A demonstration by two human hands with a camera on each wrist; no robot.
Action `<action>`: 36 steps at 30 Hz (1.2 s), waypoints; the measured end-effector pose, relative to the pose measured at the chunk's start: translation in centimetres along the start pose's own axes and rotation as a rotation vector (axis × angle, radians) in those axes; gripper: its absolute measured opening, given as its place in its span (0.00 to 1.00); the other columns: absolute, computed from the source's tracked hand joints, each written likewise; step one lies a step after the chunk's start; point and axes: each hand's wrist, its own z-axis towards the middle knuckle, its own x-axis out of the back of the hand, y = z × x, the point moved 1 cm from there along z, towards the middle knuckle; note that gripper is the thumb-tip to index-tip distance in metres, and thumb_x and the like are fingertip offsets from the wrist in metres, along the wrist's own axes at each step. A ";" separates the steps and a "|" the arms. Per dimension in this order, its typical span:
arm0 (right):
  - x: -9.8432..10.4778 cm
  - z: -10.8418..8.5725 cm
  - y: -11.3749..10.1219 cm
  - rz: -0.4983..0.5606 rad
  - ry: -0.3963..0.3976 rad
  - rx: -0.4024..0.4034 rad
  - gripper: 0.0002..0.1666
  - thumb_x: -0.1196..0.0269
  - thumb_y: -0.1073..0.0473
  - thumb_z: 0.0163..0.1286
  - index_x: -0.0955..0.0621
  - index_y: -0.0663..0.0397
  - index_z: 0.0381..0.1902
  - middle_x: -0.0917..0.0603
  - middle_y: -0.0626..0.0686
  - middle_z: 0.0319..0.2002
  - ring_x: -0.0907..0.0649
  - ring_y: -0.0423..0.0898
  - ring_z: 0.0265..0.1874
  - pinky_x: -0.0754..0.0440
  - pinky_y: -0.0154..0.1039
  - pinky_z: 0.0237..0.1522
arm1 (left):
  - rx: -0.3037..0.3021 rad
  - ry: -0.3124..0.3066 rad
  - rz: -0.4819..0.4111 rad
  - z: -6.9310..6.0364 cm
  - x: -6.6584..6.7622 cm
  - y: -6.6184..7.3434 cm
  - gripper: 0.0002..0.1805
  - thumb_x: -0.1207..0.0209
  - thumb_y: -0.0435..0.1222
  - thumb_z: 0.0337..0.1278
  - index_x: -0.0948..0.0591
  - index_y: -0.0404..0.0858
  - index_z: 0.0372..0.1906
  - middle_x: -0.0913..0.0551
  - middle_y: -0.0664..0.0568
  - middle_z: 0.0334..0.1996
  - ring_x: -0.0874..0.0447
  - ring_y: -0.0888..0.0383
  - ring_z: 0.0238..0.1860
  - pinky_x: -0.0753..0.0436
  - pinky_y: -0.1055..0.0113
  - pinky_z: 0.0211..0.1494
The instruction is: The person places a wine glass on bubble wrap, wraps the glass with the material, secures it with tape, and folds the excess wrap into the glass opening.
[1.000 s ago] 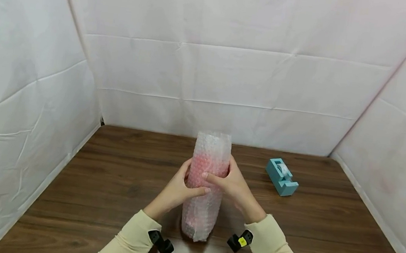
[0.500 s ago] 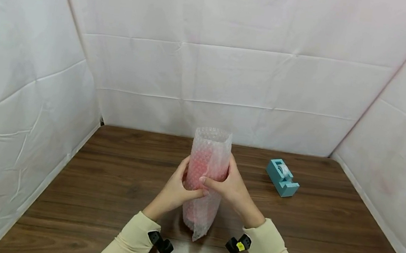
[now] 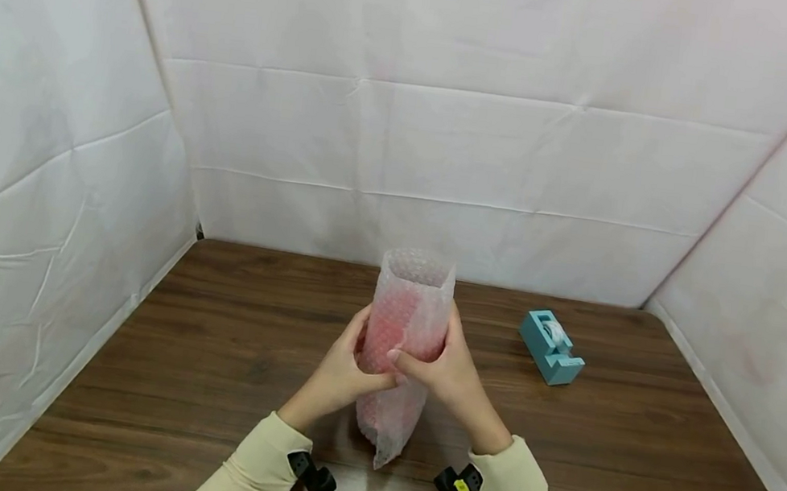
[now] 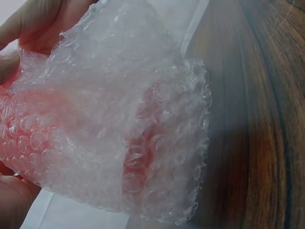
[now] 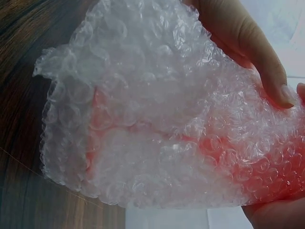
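A roll of bubble wrap [image 3: 398, 335] stands roughly upright in front of me, with something pinkish-red showing through it; the thing's kind is hidden. Its top end is an open tube, and a loose corner hangs at the bottom. My left hand [image 3: 337, 370] grips the roll from the left, thumb across its front. From the other side my right hand [image 3: 453, 375] holds it, thumb also on the front, close to the left thumb. In both wrist views the clear bubble wrap [image 4: 109, 109] fills the middle, its lower end reaching past the red thing inside.
A light blue tape dispenser [image 3: 551, 348] with a roll of clear tape stands to the right on the dark wooden table [image 3: 222, 339]. White cloth walls [image 3: 448, 146] enclose the table at the back and both sides.
The roll's top has tipped slightly, so its open end now shows. Both hands keep their hold, nearly unmoved. The camera view has shifted a little.
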 end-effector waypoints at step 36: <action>1.5 -0.8 0.0 -0.697 0.223 0.912 0.27 0.47 0.51 0.75 0.28 0.64 0.63 0.33 0.69 0.64 0.29 0.57 0.63 0.35 0.40 0.68 | -0.009 -0.014 -0.065 0.0 0.0 -0.4 0.51 0.27 0.36 0.44 0.44 0.51 0.73 0.30 0.47 0.62 0.26 0.52 0.58 0.22 0.59 0.56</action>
